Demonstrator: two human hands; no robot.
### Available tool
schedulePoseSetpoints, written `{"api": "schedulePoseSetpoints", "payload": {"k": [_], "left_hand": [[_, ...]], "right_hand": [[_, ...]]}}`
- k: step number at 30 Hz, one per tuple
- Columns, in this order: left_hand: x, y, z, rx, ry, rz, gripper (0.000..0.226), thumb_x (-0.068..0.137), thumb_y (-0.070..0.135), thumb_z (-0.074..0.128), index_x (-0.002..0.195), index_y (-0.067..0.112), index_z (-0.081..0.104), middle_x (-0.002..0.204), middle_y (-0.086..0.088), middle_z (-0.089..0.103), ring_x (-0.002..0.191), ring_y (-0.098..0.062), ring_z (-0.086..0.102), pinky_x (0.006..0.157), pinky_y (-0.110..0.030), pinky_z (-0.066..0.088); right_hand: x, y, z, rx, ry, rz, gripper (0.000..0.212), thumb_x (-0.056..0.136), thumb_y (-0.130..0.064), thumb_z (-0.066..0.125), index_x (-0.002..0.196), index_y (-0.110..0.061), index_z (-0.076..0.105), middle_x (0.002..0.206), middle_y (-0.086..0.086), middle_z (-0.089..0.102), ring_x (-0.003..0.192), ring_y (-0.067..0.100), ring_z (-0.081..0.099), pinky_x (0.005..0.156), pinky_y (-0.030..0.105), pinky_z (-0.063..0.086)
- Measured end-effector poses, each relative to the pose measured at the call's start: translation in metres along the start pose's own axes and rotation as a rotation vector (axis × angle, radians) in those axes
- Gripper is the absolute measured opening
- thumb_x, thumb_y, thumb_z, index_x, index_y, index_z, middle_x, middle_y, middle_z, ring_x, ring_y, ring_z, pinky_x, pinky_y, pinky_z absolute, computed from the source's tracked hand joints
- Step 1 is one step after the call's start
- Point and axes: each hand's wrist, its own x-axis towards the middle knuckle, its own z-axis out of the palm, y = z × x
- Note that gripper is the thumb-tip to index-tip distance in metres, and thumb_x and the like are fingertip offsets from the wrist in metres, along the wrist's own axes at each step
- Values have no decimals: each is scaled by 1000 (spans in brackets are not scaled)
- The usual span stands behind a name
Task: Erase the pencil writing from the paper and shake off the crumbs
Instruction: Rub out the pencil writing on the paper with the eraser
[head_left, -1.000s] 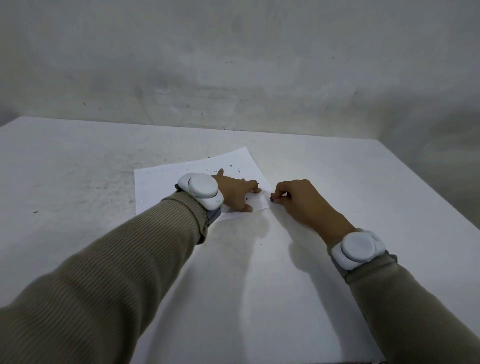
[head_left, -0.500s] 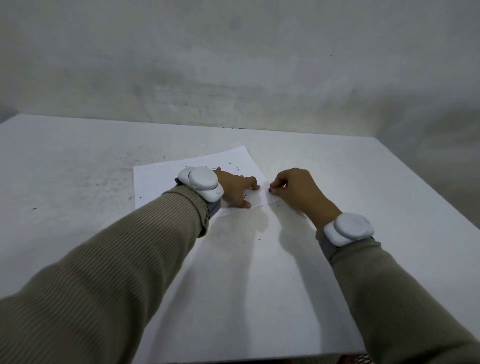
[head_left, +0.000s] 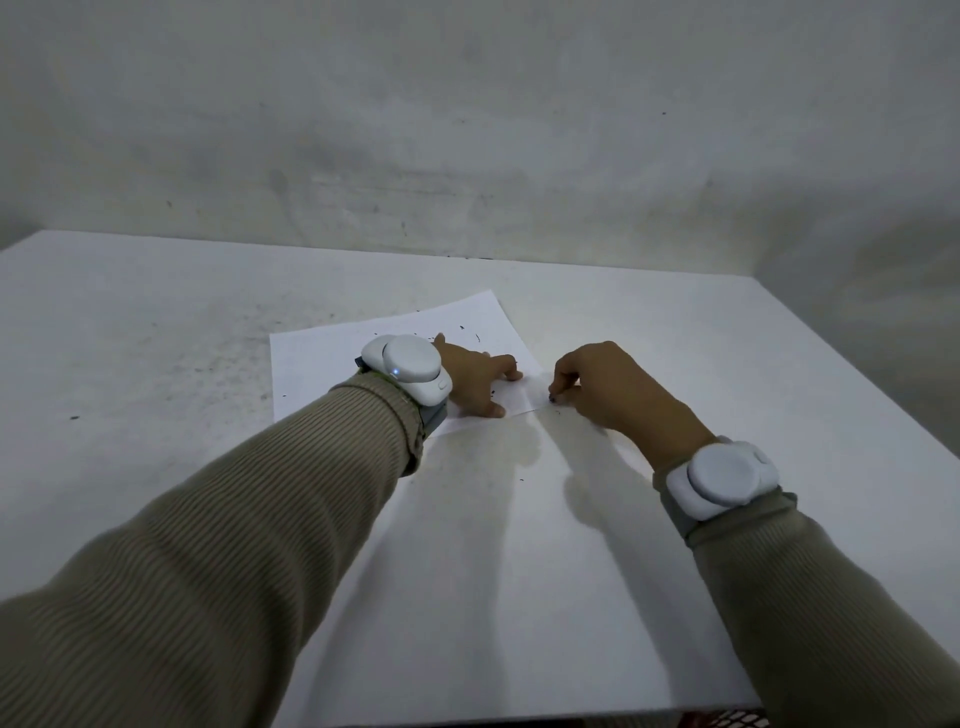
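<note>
The right hand (head_left: 608, 387) has its fingers pinched shut on something small and dark at the tips (head_left: 558, 391), presumably the eraser (too little of it shows to be sure), pressed down at the paper's near-right corner. Half a second ago that pinch sat a touch farther up the sheet; it has since slid back toward six o'clock, which I read as one stroke of a rubbing motion rather than a withdrawal.

The left hand (head_left: 475, 376) lies flat with its fingers spread open, pinning the paper (head_left: 322, 364) exactly where it did a moment ago.

The sheet rests on the white table (head_left: 156, 322), turned slightly, its far corner pointing toward one o'clock. Dark crumbs (head_left: 462, 328) dot it toward twelve o'clock from the left hand, and a few have strayed onto the table at six.

Erasing looks nearly finished, since no writing shows; the shaking-off is not yet begun.
</note>
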Motion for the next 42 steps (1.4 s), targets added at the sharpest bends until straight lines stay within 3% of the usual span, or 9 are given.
{"api": "schedulePoseSetpoints", "payload": {"k": [6, 12, 17, 20, 23, 29, 32, 37, 42], "left_hand": [[-4, 4, -3, 5, 10, -2, 61, 98, 46, 51, 150, 31, 25, 152, 6, 42, 138, -24, 40, 115, -54, 10], [-5, 4, -5, 20, -7, -5, 60, 98, 48, 50, 149, 31, 27, 150, 6, 44, 137, -25, 41, 115, -60, -2], [-4, 5, -6, 51, -16, -10, 60, 98, 50, 49, 150, 33, 24, 151, 6, 43, 138, -26, 40, 114, -61, 0], [-4, 5, -4, 49, -2, -10, 55, 98, 49, 49, 146, 30, 29, 145, 3, 49, 134, -28, 44, 115, -61, 3], [-4, 3, -3, 35, 9, -9, 52, 98, 48, 49, 142, 28, 32, 142, 2, 50, 131, -28, 46, 114, -61, 4], [1, -1, 1, 21, 10, 0, 54, 97, 50, 50, 144, 31, 31, 146, 5, 47, 134, -27, 44, 112, -64, -1], [3, -3, 3, 13, 11, -3, 56, 97, 52, 50, 146, 33, 30, 150, 6, 43, 136, -26, 42, 112, -64, -2], [5, -4, 4, 6, 13, 2, 61, 97, 52, 49, 150, 33, 25, 153, 8, 38, 139, -24, 38, 112, -65, -3], [5, -3, 5, -8, 12, 3, 60, 97, 51, 49, 150, 33, 25, 154, 7, 37, 141, -23, 36, 112, -64, -2]], "right_hand": [[4, -12, 20, 157, 159, 49, 14, 84, -2, 60, 85, -6, 73, 89, 4, 72, 88, 22, 63, 80, 33, 49], [-9, -7, 16, 182, 81, 31, 11, 85, -2, 63, 87, -7, 73, 90, 4, 72, 79, 16, 58, 77, 28, 47], [-3, -10, 7, 189, 38, 11, 6, 81, -5, 70, 84, -7, 75, 87, 3, 72, 70, 7, 53, 65, 17, 39], [1, -22, 17, 251, 96, -18, 14, 80, 1, 64, 81, -9, 74, 83, 1, 72, 65, 4, 52, 60, 7, 36], [-6, -24, 25, 257, 88, -65, 22, 78, 9, 56, 78, -8, 72, 82, 2, 71, 62, 2, 51, 60, 6, 35], [-10, -15, 23, 177, 117, -109, 19, 80, 6, 58, 81, -7, 72, 82, 5, 68, 78, 20, 55, 71, 27, 40], [-13, -13, 25, 183, 134, -106, 17, 84, 3, 59, 84, -8, 72, 84, 5, 69, 82, 21, 57, 75, 31, 42], [-19, -3, 23, 190, 156, -94, 9, 88, -7, 63, 86, -7, 72, 85, 4, 68, 81, 18, 54, 70, 25, 35], [-17, 2, 18, 180, 132, -61, 11, 86, -3, 63, 84, -9, 72, 79, -6, 62, 72, 5, 50, 64, 13, 31]]}}
